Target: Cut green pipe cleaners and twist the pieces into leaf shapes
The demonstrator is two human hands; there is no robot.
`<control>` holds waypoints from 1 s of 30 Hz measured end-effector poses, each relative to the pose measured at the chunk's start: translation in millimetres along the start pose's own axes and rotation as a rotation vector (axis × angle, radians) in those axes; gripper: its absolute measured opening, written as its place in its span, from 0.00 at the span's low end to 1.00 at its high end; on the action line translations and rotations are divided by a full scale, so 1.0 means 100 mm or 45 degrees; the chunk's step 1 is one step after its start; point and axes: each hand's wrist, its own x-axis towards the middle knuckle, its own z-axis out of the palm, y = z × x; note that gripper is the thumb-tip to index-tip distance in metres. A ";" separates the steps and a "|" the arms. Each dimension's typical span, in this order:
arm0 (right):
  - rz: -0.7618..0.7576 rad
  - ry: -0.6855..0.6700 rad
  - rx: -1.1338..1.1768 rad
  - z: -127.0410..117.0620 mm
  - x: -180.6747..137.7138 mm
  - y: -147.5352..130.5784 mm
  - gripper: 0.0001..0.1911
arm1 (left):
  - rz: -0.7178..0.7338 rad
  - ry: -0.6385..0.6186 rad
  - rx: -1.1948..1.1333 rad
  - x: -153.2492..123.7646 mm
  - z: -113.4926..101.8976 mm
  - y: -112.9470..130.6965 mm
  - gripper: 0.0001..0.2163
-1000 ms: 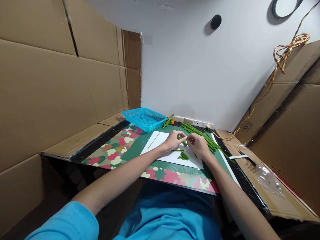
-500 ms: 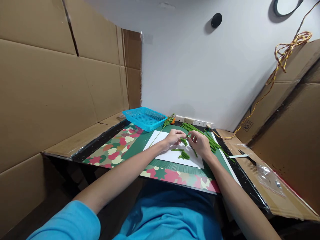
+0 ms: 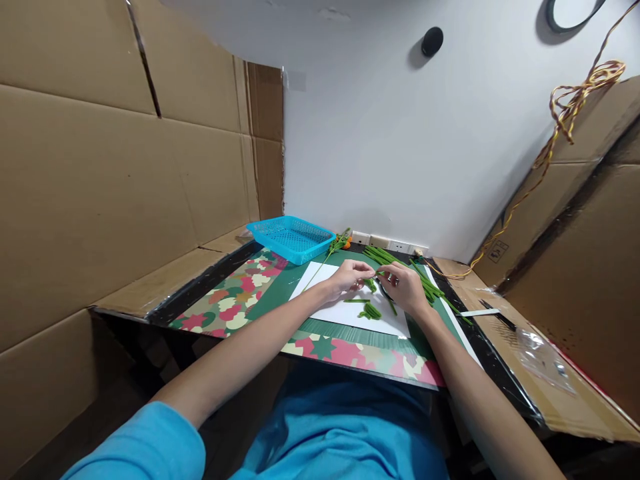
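Over a white sheet of paper [image 3: 345, 312], my left hand [image 3: 350, 275] and my right hand [image 3: 404, 287] meet, both pinching a short green stem piece [image 3: 371, 284] between their fingertips. Just in front of the hands, a few cut green pieces [image 3: 369, 311] lie on the sheet. Behind my right hand a bundle of long green stems [image 3: 400, 267] stretches along the mat. A thin stem with orange and green buds [image 3: 336, 245] lies to the left of that bundle.
A blue plastic basket [image 3: 291, 237] stands at the back left of the camouflage-patterned mat [image 3: 225, 300]. Cardboard walls close in the left and right sides. On the right lie a dark tool [image 3: 497, 319], a clear plastic bag [image 3: 545, 357] and a yellow cord [image 3: 565, 120].
My hands have stayed together over the paper, shifting only slightly while working the small green piece. The view has drifted a little.
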 end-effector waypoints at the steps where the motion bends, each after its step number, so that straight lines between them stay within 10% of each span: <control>1: -0.003 0.000 0.003 0.00 0.00 0.00 0.09 | -0.023 -0.005 -0.006 -0.01 0.00 0.01 0.20; 30: -0.044 -0.045 -0.086 0.01 -0.01 0.00 0.16 | -0.083 -0.052 -0.192 0.02 -0.01 0.00 0.14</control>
